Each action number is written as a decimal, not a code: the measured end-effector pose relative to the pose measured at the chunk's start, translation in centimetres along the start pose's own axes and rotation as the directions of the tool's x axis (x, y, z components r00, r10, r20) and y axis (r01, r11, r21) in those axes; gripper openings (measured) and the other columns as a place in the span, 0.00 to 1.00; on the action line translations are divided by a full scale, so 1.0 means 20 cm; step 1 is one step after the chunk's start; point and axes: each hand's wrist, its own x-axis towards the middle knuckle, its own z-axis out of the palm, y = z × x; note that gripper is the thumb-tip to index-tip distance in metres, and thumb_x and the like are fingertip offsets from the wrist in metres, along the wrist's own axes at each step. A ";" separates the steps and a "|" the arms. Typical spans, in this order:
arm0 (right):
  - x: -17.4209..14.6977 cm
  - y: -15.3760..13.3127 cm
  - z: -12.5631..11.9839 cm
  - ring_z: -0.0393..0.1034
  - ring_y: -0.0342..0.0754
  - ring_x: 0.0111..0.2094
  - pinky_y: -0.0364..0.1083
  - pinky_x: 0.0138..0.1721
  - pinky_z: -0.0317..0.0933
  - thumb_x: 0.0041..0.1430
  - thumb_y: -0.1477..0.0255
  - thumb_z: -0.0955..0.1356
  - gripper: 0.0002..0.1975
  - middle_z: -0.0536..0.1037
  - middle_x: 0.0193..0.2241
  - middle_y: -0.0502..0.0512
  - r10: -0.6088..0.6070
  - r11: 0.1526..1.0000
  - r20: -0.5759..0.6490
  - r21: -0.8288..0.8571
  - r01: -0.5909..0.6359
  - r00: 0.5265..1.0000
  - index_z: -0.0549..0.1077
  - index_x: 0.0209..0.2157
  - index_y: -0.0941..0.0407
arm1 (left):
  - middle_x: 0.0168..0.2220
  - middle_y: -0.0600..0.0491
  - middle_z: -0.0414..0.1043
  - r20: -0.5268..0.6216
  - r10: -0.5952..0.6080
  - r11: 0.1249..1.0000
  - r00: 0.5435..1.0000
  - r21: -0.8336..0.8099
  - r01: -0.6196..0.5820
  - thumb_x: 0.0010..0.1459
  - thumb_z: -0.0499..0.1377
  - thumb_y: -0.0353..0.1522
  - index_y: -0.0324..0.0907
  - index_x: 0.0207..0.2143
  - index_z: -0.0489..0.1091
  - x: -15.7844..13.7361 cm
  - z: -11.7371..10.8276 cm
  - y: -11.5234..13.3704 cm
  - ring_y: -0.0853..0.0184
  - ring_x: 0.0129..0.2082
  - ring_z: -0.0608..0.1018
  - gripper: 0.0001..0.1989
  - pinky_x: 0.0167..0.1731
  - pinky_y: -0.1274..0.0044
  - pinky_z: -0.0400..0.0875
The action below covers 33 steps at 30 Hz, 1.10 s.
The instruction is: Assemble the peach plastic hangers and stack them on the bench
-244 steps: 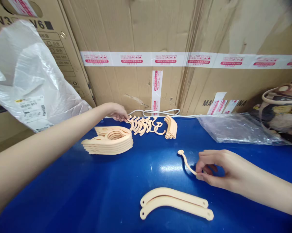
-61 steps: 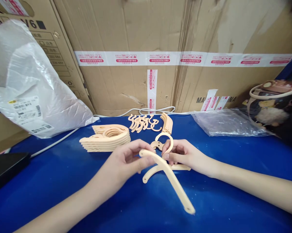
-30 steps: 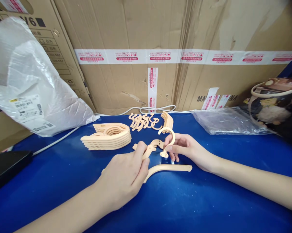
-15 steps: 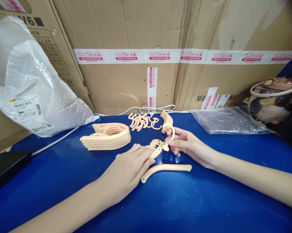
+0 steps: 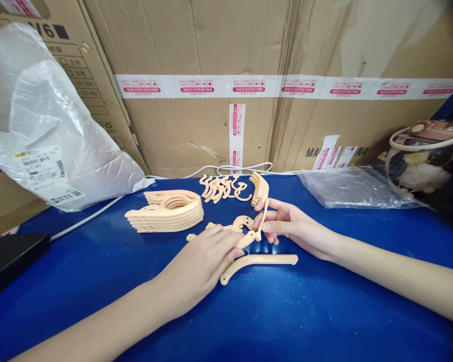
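Left hand (image 5: 200,267) grips one curved bar (image 5: 246,240) and right hand (image 5: 291,228) pinches one hook (image 5: 263,216), the hook's foot by the bar's tip; I cannot tell whether they touch. I count one loose bar (image 5: 264,259) before them on the blue table (image 5: 324,311), and farther off one stack of frames (image 5: 169,219) and one pile of overlapping hooks (image 5: 219,191).

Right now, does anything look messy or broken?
Yes: the back box has a scuffed patch low down, breaking its smooth brown face. The hooks also lie jumbled, unlike the neat stack nearby. I see nothing spilled.
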 end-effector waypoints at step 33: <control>0.00 0.03 0.03 0.60 0.34 0.17 0.36 0.17 0.63 0.55 0.71 0.71 0.19 0.69 0.29 0.45 -0.045 0.987 -0.069 -0.155 0.034 0.997 0.62 0.46 0.55 | 0.42 0.46 0.73 -0.096 0.156 0.923 0.983 0.368 -0.111 0.69 0.45 0.33 0.36 0.49 0.67 0.01 0.06 -0.04 0.59 0.39 0.72 0.15 0.38 0.66 0.68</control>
